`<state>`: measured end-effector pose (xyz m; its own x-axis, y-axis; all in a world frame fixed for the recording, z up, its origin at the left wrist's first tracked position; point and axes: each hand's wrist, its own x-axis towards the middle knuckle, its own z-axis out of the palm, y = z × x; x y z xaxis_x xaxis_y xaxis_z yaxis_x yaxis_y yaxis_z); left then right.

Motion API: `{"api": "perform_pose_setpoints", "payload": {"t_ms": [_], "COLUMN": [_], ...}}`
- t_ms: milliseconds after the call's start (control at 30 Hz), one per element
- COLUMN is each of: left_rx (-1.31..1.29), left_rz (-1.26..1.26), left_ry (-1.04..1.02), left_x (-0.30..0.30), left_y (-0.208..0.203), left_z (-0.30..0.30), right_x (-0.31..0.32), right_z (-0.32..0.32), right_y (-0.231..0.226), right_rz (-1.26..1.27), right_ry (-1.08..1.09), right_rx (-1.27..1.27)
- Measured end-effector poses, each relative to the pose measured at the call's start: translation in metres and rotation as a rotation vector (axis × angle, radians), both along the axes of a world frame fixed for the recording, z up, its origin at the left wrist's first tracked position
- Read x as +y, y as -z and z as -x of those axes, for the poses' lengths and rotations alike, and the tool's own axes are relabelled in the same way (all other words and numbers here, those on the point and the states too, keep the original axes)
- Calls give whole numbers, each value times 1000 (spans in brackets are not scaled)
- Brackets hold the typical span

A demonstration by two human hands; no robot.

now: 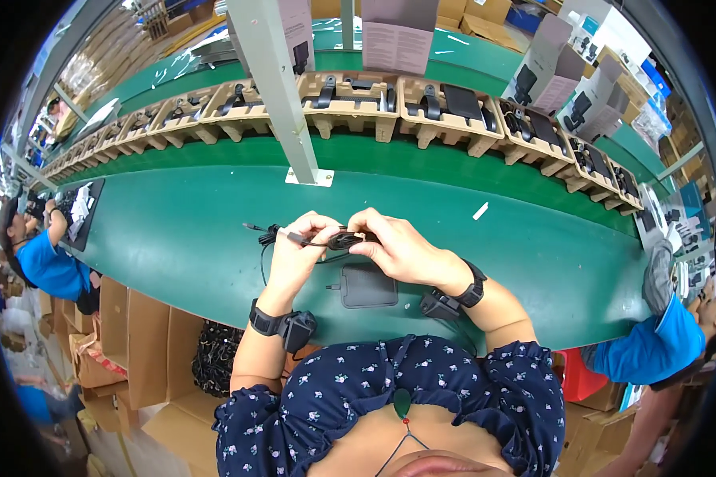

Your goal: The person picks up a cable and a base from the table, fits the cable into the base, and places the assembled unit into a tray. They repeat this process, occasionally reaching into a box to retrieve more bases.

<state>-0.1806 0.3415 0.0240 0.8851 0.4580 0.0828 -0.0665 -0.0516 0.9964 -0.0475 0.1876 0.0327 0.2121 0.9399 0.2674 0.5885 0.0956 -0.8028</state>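
Note:
My left hand (298,248) and my right hand (398,246) meet above the green worktable (183,222). Between them they grip a coiled black cable (344,240), with thumbs and fingers pinched on it. One end of the cable, with a dark plug, sticks out to the left of my left hand, and a loose loop hangs down beside it. Just below my right hand a flat dark grey rectangular device (368,288) lies on the table, a short connector showing at its left side. My fingers partly hide the coil.
Beyond the table runs a long row of brown molded trays (350,111) holding black parts. A pale metal post (282,95) stands at the table's far edge. Printed boxes (398,36) stand behind. An open carton of black cables (215,358) sits at lower left. Co-workers in blue (52,258) flank me.

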Motion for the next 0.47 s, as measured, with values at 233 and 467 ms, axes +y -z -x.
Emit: {"api": "perform_pose_setpoints", "payload": {"t_ms": [233, 467], "left_rx": [-62, -36], "left_rz": [89, 141], "left_ry": [-118, -137], "left_x": [22, 46], "left_y": [20, 60], "left_z": [0, -3], "right_x": [21, 58], "right_z": [-50, -209], "right_y": [-24, -45], "right_rz": [-106, 218], "right_ry": [551, 864], "right_rx": [-117, -368]}}
